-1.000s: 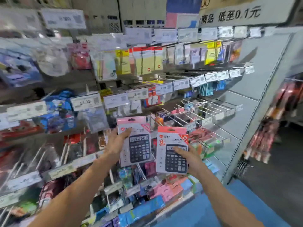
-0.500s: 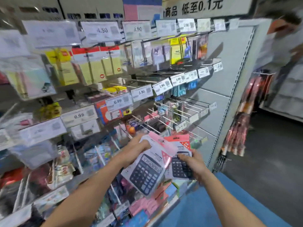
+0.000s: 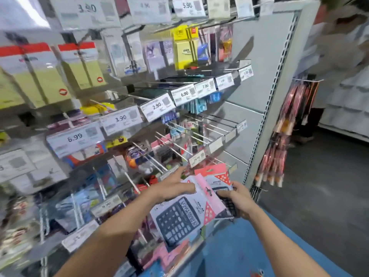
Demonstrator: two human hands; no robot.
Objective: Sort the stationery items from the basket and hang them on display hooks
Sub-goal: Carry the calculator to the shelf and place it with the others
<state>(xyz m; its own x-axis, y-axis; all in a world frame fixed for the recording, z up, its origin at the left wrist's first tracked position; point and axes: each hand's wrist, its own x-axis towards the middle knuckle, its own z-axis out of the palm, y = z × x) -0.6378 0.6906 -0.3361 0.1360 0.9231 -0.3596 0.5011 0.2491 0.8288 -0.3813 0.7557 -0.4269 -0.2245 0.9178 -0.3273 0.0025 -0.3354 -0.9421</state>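
My left hand (image 3: pixel 172 186) grips a packaged calculator with a pink header (image 3: pixel 184 213), tilted so its top points right. My right hand (image 3: pixel 238 198) holds a second packaged calculator with a red header (image 3: pixel 216 176), partly hidden behind the first pack. Both packs overlap in front of the lower display hooks (image 3: pixel 173 146), which stick out bare above my hands. The basket is not in view.
Hooks with price tags (image 3: pixel 156 107) carry sticky notes (image 3: pixel 184 50), clips and other packs across the grey rack (image 3: pixel 259 62). A side rack of red packs (image 3: pixel 279 144) hangs to the right. Blue floor (image 3: pixel 239 246) lies below. A person stands at the far right.
Both calculators came down and together from chest height; the pink pack tilted over the red one. My view swung right and closer to the rack.
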